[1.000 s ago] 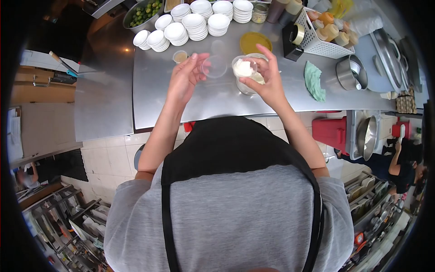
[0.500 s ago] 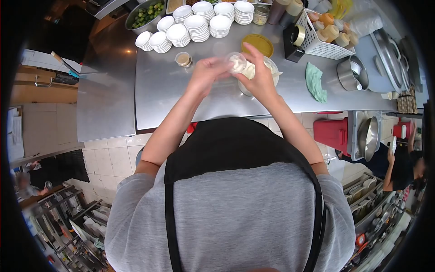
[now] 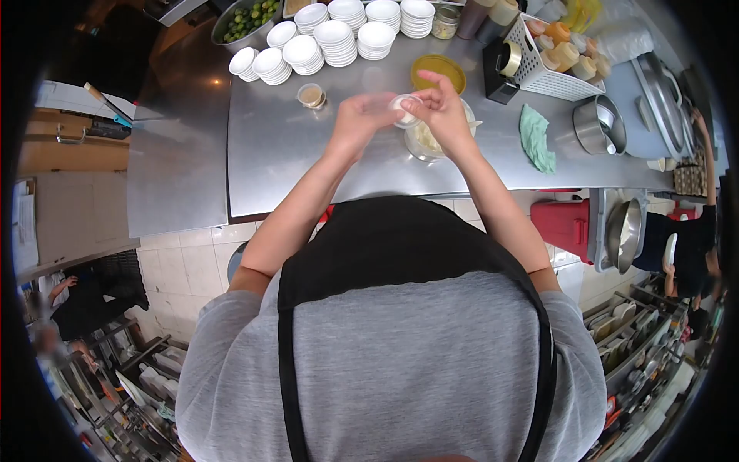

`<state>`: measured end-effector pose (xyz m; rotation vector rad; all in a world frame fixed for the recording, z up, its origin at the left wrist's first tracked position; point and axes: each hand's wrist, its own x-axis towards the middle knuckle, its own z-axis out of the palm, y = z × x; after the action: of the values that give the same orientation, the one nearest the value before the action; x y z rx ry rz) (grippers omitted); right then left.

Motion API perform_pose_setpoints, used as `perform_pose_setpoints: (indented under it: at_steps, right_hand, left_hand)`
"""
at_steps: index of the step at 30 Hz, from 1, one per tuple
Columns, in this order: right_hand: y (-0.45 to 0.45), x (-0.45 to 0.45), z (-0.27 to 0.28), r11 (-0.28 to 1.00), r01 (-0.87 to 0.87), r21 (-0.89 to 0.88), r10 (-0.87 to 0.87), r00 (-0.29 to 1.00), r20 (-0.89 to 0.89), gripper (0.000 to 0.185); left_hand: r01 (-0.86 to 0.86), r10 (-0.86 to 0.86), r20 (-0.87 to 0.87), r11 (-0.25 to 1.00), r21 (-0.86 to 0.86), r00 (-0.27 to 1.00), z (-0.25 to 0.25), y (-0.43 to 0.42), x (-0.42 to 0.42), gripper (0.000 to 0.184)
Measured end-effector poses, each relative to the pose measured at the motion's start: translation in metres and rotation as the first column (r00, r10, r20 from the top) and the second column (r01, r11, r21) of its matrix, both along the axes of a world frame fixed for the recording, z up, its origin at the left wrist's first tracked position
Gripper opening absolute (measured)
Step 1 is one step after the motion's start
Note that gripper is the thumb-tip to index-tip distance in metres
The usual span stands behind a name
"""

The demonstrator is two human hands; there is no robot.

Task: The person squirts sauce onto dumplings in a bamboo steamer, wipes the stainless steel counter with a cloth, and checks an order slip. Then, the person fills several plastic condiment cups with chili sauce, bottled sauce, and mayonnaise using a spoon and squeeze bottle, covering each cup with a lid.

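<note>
A small clear plastic cup [image 3: 406,112] with white creamy stuff in it is held between my two hands above the steel counter. My left hand [image 3: 360,123] grips its left side, the fingers somewhat blurred. From the right, my right hand [image 3: 445,115] closes on the cup, thumb and fingertips at its rim. Partly below the right hand and wrist stands a tub [image 3: 419,145] of pale creamy food, a white utensil handle [image 3: 474,124] sticking out at its right. A small cup with brownish contents [image 3: 311,95] stands to the left. Behind the tub lies a yellow lid [image 3: 439,74].
Stacks of white dishes [image 3: 334,42] line the back beside a bowl of green limes [image 3: 250,23]. At right are a white basket of bottles [image 3: 558,65], a black tape dispenser [image 3: 502,81], a green cloth [image 3: 536,138] and a steel pot [image 3: 599,123]. A co-worker [image 3: 685,239] stands far right.
My right hand has turned and closed further round the cup, uncovering more of the tub. The cup stays nearly in place. The co-worker at right has shifted, one arm now reaching toward the counter.
</note>
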<state>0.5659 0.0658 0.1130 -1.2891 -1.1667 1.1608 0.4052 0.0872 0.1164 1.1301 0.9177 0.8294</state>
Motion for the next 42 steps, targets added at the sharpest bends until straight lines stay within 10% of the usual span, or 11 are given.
perform_pose_setpoints:
  at_steps: [15,20,29,32,34,42]
  right_hand:
    - [0.014,-0.006,-0.006,0.998,0.059,0.006,-0.059,0.998,-0.027,0.049]
    - [0.026,0.029,0.035,0.980,-0.200,-0.009,0.185,0.885,0.428,0.039]
    - [0.093,0.152,-0.092,0.970,0.180,-0.162,-0.055,0.815,0.578,0.044]
    - [0.093,0.143,-0.113,0.927,0.318,-0.198,-0.127,0.765,0.632,0.045]
    - [0.089,0.129,-0.115,0.906,0.393,-0.155,-0.216,0.746,0.630,0.039]
    - [0.093,0.146,-0.110,0.860,0.496,0.122,-0.424,0.560,0.712,0.022]
  left_hand:
    - [-0.053,0.053,-0.015,0.998,-0.016,0.998,-0.005,0.013,0.000,0.032]
    - [-0.143,0.136,-0.109,0.988,-0.058,0.985,-0.018,0.042,-0.030,0.032]
    - [-0.383,0.383,-0.379,0.920,0.078,0.843,-0.059,0.109,-0.113,0.043]
    - [-0.290,0.379,-0.683,0.924,0.248,0.625,-0.064,0.106,-0.106,0.058]
    - [0.112,0.517,-0.721,0.772,0.625,0.461,-0.085,0.098,-0.099,0.074]
    - [-0.081,0.475,-0.727,0.859,0.506,0.496,-0.079,0.095,-0.075,0.081]
